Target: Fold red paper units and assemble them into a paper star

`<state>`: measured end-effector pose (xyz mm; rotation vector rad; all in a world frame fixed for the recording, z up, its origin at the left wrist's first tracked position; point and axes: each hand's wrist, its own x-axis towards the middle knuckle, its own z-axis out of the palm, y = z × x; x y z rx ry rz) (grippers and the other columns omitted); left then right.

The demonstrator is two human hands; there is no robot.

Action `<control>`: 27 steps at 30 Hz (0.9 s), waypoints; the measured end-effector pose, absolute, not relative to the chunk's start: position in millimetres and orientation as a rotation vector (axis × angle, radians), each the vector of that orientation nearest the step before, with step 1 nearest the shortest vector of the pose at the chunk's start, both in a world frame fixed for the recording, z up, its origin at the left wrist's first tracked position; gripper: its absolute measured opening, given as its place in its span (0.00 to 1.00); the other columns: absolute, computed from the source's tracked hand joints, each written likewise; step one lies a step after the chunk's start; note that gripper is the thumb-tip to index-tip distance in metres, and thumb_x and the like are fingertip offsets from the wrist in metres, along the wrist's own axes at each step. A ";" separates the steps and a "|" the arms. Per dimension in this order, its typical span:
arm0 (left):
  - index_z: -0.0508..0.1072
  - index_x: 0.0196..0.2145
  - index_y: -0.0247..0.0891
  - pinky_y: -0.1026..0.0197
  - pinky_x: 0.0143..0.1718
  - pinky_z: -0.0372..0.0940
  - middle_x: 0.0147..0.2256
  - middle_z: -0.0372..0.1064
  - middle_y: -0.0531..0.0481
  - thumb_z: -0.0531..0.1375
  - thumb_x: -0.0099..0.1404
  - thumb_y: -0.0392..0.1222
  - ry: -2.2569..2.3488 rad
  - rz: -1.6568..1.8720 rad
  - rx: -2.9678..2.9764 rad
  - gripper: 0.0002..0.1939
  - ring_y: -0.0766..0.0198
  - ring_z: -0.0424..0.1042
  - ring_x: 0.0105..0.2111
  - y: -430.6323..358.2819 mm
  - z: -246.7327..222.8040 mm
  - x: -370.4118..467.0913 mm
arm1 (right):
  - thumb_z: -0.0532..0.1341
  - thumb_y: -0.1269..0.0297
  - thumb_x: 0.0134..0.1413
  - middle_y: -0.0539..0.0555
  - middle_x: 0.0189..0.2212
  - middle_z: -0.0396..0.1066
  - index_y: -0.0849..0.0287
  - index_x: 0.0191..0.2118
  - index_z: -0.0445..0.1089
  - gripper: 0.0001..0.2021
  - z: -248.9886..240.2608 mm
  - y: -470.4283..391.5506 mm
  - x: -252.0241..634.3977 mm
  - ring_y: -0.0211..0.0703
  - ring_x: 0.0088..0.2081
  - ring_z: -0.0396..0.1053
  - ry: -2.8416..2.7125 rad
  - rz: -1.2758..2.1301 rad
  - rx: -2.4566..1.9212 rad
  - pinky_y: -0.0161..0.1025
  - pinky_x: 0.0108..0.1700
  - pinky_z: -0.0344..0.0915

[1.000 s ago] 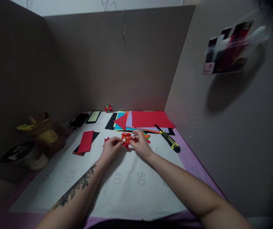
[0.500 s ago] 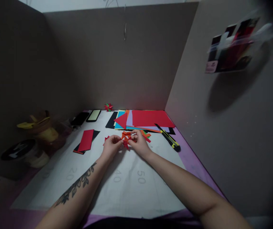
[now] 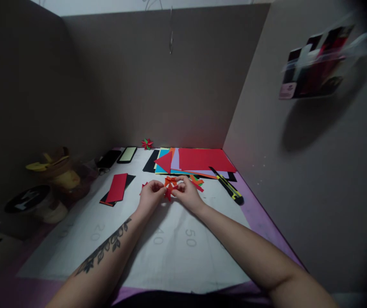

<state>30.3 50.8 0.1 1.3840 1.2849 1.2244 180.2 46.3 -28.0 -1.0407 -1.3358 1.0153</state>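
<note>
Grip: both hands pinch one small folded paper piece of red and orange points [image 3: 169, 187] between them; the left hand [image 3: 150, 196] closes thumb and fingers on its left side, the right hand [image 3: 188, 194] closes its fingertips on the right side.
Held piece: it sits just above the white paper mat with printed numbers [image 3: 170, 248], near the middle of the desk and between the two hands; its exact fold is too small to tell.
Left arm: the bare forearm bears a dark leaf tattoo [image 3: 104, 248] and reaches in from the lower left.
Right arm: bare, it reaches in from the lower right.
Scraps: a few red, orange and green paper offcuts [image 3: 198, 183] lie just beyond the right hand, and a small red piece [image 3: 143, 186] shows beside the left hand.
Paper stack: flat sheets of red, blue, lilac and black paper [image 3: 199, 160] lie at the far edge, with a red paper triangle [image 3: 165, 162] on top at the left.
Knife: a yellow and black utility knife [image 3: 230, 191] lies right of the hands, well apart from them.
Left side: a red paper rectangle on a black sheet [image 3: 116, 188], two dark phones [image 3: 119, 156], and a finished red and green paper star [image 3: 147, 143] by the back wall.
Surroundings: brown cardboard walls [image 3: 138, 85] enclose the desk; a blurred clear packet of coloured sheets [image 3: 314, 62] hangs on the right wall.
</note>
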 end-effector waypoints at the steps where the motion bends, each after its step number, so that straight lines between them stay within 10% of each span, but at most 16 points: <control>1: 0.68 0.25 0.35 0.68 0.22 0.57 0.20 0.65 0.55 0.62 0.47 0.39 1.291 1.233 1.403 0.07 0.70 0.63 0.20 50.4 0.9 30.5 | 0.60 0.69 0.42 0.44 0.22 0.65 0.55 0.41 0.60 0.17 -27.8 45.7 179.7 0.36 0.24 0.64 -1.342 1.012 -1.038 0.34 0.28 0.61; 12: 0.69 0.35 0.35 0.65 0.29 0.63 0.31 0.70 0.50 0.66 0.45 0.41 1.189 1.235 1.387 0.18 0.66 0.69 0.28 50.8 -5.0 31.6 | 0.59 0.70 0.40 0.43 0.22 0.67 0.55 0.39 0.56 0.16 -25.7 44.1 176.5 0.33 0.20 0.62 -1.251 1.116 -0.967 0.29 0.22 0.56; 27: 0.63 0.35 0.37 0.67 0.21 0.60 0.20 0.66 0.57 0.66 0.48 0.46 1.088 1.215 1.213 0.20 0.68 0.67 0.19 47.2 -6.7 36.4 | 0.61 0.70 0.40 0.44 0.24 0.68 0.55 0.39 0.57 0.18 -26.4 44.9 179.5 0.35 0.22 0.65 -1.205 1.191 -0.926 0.31 0.25 0.59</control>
